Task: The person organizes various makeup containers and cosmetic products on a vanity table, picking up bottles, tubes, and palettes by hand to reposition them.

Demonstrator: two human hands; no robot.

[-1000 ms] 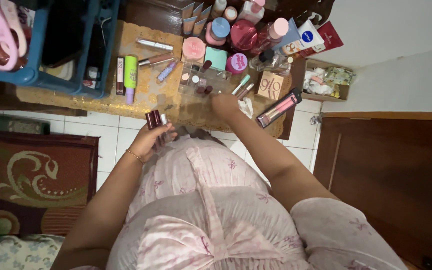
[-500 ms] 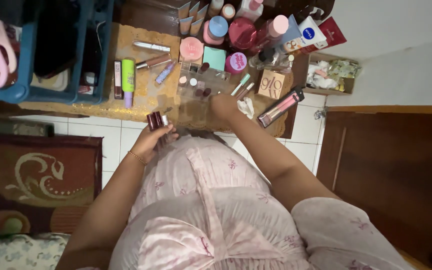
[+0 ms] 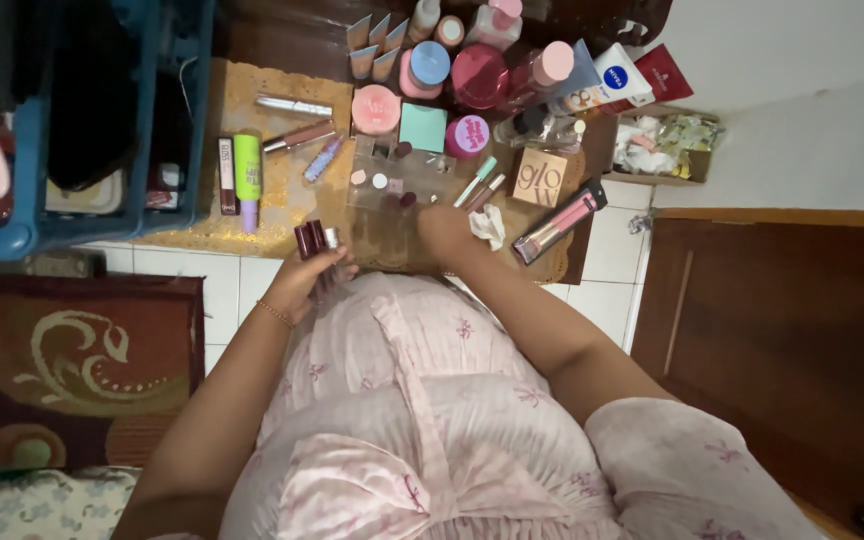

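Left of centre, our left hand (image 3: 310, 278) gripped a bunch of dark maroon lipstick tubes (image 3: 311, 240): light, stiff, slippery, best held mid-barrel. Our right hand (image 3: 444, 232) lay beside the clear plastic compartment organiser (image 3: 392, 178); we could not tell its fingers' state

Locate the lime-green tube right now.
Head view, left part of the table: the lime-green tube lies between a dark slim tube and the blue crate.
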